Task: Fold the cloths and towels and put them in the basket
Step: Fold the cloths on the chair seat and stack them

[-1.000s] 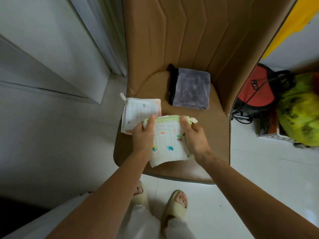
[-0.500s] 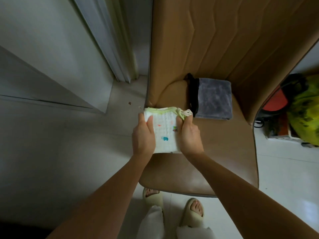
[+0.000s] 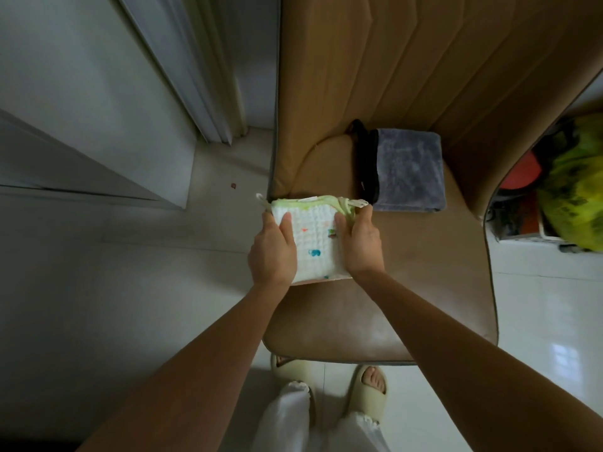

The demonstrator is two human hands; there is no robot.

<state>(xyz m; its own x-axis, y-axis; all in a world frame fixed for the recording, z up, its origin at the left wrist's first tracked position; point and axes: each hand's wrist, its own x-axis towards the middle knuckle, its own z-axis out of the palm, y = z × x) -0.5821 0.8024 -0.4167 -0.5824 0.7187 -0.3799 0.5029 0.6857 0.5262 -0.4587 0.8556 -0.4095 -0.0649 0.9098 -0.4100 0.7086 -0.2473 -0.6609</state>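
Note:
A folded white cloth with a green edge and small coloured prints [image 3: 314,236] rests at the left front of the brown chair seat [image 3: 424,288], stacked on another folded white cloth whose loop sticks out at the top left. My left hand [image 3: 272,252] grips the stack's left side and my right hand [image 3: 362,244] grips its right side. A folded grey towel with a black edge [image 3: 408,171] lies further back on the seat. No basket is in view.
The chair's padded backrest [image 3: 391,60] rises behind the seat. A white door and frame [image 3: 182,76] stand to the left. A yellow-green bag [image 3: 574,194] and a red object sit on the floor at right. My slippered feet [image 3: 368,389] are below the seat edge.
Both hands carried the printed cloth left and set it on top of the other white folded cloth, which is now almost covered. The camera view shifted left.

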